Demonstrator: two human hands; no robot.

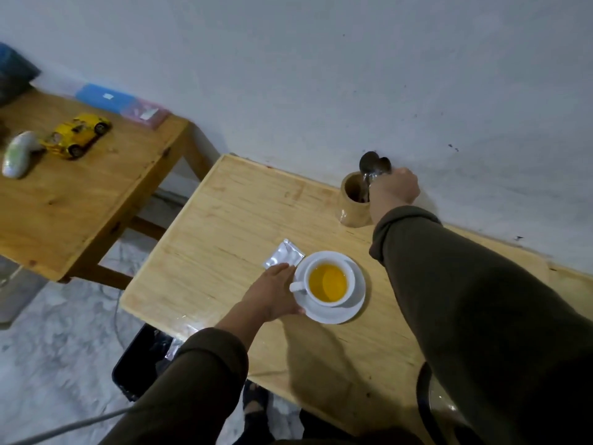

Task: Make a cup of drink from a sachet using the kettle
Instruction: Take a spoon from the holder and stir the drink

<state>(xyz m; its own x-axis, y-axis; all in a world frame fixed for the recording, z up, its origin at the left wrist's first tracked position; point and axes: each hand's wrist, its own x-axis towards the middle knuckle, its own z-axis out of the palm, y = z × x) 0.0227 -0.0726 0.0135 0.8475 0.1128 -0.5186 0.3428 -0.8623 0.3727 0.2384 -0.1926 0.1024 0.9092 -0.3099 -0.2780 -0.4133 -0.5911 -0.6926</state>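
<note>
Fingers of the right hand clamp spoons above the wooden holder by the wall; left hand fingers lie spread against the saucer rim, bare counter beyond.

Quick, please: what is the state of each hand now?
Left hand: open, resting against the saucer.
Right hand: closed on spoons in the wooden holder.

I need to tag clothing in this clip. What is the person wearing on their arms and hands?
Both arms are covered by long, loose sleeves of dark olive-brown fabric, plain with no visible markings, the cuffs bunching at the wrists. The left hand and the right hand are bare: no gloves, and no rings or watch visible.
</note>
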